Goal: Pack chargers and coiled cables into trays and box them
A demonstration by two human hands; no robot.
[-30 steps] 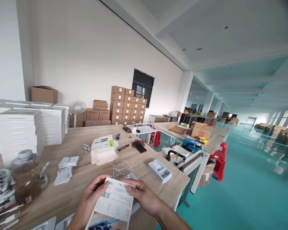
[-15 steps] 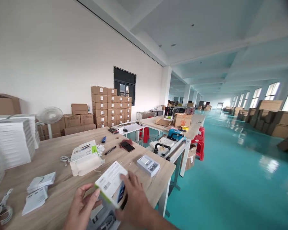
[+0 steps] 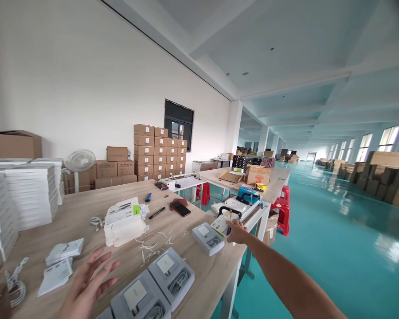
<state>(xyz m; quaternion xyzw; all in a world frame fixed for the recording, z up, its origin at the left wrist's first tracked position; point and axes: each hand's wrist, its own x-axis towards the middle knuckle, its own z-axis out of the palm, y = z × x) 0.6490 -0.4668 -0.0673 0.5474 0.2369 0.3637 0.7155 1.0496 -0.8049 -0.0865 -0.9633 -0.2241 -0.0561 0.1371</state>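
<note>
My right hand [image 3: 237, 232] is stretched out to the table's right side and grips a white printed box sleeve [image 3: 220, 225] with a green edge. That sleeve is just behind a grey tray [image 3: 199, 239] with a white charger and a coiled cable. My left hand [image 3: 88, 283] hovers over the near part of the table, fingers apart and holding nothing. To its right lie two more grey trays, a farther one [image 3: 184, 290] and a nearer one [image 3: 119, 305], each with a white charger and coiled cable. The bottom edge of the view cuts off the nearer tray.
Flattened printed sleeves [image 3: 121, 221], a black pen [image 3: 157, 213], a phone [image 3: 180, 208] and leaflets [image 3: 55, 277] lie on the wooden table [image 3: 96, 199]. White boxes [image 3: 29, 199] are stacked at left. A clamp fixture [image 3: 231, 210] stands beyond the right edge.
My right hand has carried the printed sleeve away from the near trays to the far right. My left hand has let go of it and moved left, opening. The near trays are now uncovered.
</note>
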